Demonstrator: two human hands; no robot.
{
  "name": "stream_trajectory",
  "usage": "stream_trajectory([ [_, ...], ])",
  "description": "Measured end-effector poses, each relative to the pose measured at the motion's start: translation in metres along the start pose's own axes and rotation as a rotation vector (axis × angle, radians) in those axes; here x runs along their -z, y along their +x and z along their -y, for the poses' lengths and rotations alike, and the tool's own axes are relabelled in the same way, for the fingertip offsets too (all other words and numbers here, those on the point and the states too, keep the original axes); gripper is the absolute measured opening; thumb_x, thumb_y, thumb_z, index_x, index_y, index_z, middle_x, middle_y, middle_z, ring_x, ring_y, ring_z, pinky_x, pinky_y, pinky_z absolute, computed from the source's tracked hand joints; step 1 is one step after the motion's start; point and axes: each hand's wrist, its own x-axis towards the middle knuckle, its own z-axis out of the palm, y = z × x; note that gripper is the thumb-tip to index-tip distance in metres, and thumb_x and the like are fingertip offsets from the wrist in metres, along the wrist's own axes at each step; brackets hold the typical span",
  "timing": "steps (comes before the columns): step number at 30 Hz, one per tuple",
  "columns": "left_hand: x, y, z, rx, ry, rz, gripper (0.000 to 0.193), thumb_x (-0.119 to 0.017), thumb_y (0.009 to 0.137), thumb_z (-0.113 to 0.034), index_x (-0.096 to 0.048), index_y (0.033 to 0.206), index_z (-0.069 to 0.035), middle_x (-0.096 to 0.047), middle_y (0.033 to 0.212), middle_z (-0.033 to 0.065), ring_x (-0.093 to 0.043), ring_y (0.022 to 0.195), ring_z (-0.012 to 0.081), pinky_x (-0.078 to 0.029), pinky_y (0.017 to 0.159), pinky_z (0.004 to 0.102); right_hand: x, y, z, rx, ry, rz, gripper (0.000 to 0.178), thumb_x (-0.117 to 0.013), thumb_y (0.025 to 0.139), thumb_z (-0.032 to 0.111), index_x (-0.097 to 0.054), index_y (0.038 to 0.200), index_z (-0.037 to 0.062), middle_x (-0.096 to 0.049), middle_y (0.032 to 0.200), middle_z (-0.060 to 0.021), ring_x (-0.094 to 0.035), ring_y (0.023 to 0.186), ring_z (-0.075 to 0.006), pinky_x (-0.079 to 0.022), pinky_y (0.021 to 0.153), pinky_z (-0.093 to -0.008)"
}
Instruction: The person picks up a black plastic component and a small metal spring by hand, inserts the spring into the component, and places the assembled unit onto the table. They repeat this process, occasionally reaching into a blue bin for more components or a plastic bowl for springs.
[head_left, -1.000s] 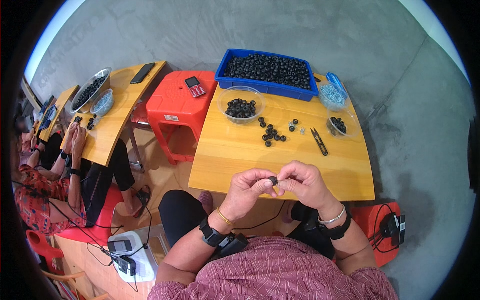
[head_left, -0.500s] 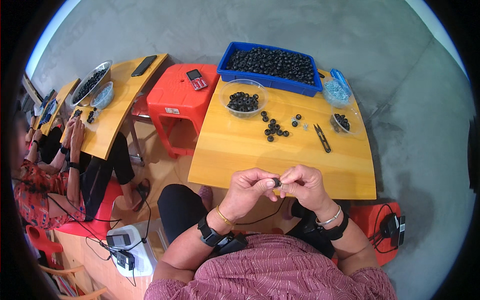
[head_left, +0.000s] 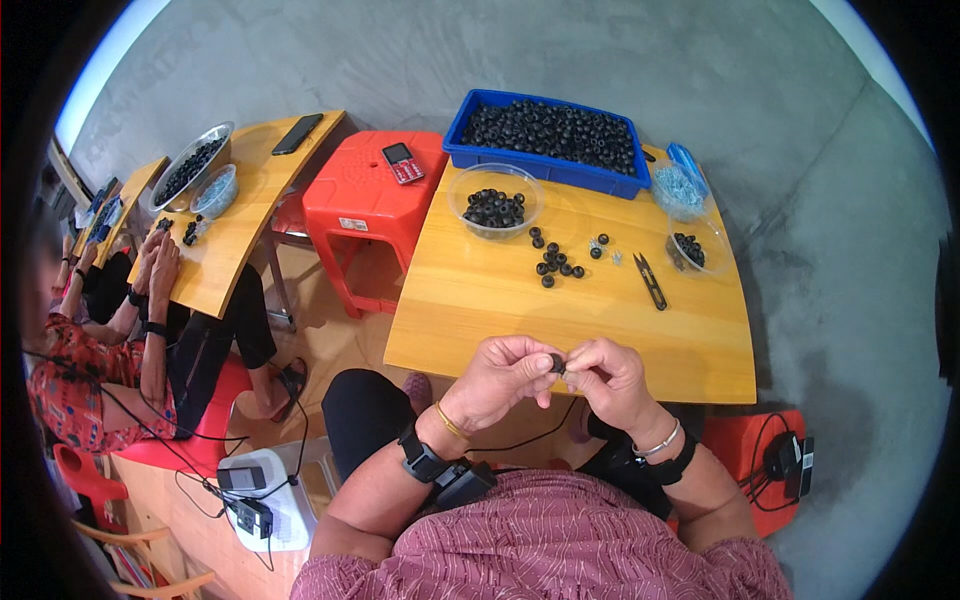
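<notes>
Just over the table's near edge, my left hand (head_left: 500, 378) pinches a small black bead-like part (head_left: 557, 364) between thumb and forefinger. My right hand (head_left: 612, 380) is closed right beside it, thumb and fingertips meeting at the part's side; whatever it grips there is too small to make out. Ahead of my hands, several loose black round parts (head_left: 558, 265) with holes lie scattered on the wooden table (head_left: 470, 335). A few tiny clear pieces (head_left: 616, 258) lie among them. Black thread snips (head_left: 650, 282) rest to their right, blades pointing away.
A blue tray (head_left: 545, 176) heaped with black parts stands at the table's far edge. Clear bowls hold black parts (head_left: 495, 208) and pale blue pieces (head_left: 680, 188); a small cup (head_left: 690, 248) holds more. A red stool (head_left: 365, 195) carries a phone (head_left: 403, 163). Another person (head_left: 110, 370) works at left.
The whole view has shifted slightly. My left hand still pinches the black part, now turned a little, while my right fingers have closed more tightly together beside it.
</notes>
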Motion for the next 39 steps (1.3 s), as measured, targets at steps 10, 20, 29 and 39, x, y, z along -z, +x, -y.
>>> stream_trajectory([
  [10,-0.004,0.003,-0.001,0.01,-0.056,-0.06,0.018,-0.051,0.084,-0.01,-0.055,0.097,0.002,-0.06,0.083,0.0098,-0.059,0.068,0.0145,-0.053,0.064,0.0302,-0.002,0.004,0.009,0.064,-0.237,-0.081,0.012,-0.056,0.075,-0.004,-0.051,0.084,0.0015,-0.057,0.072,-0.0087,-0.059,0.066,-0.0159,-0.047,0.06,-0.025],
  [20,0.002,0.006,0.004,0.028,-0.114,-0.066,0.018,-0.047,0.087,-0.012,-0.054,0.096,0.001,-0.058,0.079,0.0089,-0.058,0.064,0.0152,-0.052,0.063,0.029,0.001,0.005,0.003,-0.045,-0.165,-0.055,0.009,-0.055,0.078,-0.001,-0.05,0.086,-0.0001,-0.057,0.073,-0.0072,-0.057,0.062,-0.0116,-0.047,0.056,-0.0219],
  [29,0.003,0.006,0.004,0.038,-0.098,-0.103,0.018,-0.046,0.087,-0.013,-0.054,0.095,0.001,-0.058,0.079,0.0082,-0.058,0.063,0.0148,-0.052,0.063,0.0283,-0.001,0.009,-0.002,-0.096,-0.123,-0.068,0.007,-0.053,0.079,-0.002,-0.048,0.083,0.0003,-0.055,0.072,-0.0048,-0.056,0.063,-0.0096,-0.046,0.055,-0.0216],
  [39,0.009,0.006,0.007,0.006,-0.057,-0.151,0.015,-0.049,0.085,-0.011,-0.055,0.093,0.001,-0.059,0.079,0.0073,-0.057,0.065,0.0123,-0.053,0.063,0.0285,-0.001,0.01,-0.002,-0.101,-0.171,-0.027,0.007,-0.055,0.078,-0.001,-0.049,0.082,0.0007,-0.055,0.073,-0.0061,-0.057,0.066,-0.0114,-0.046,0.058,-0.0228],
])
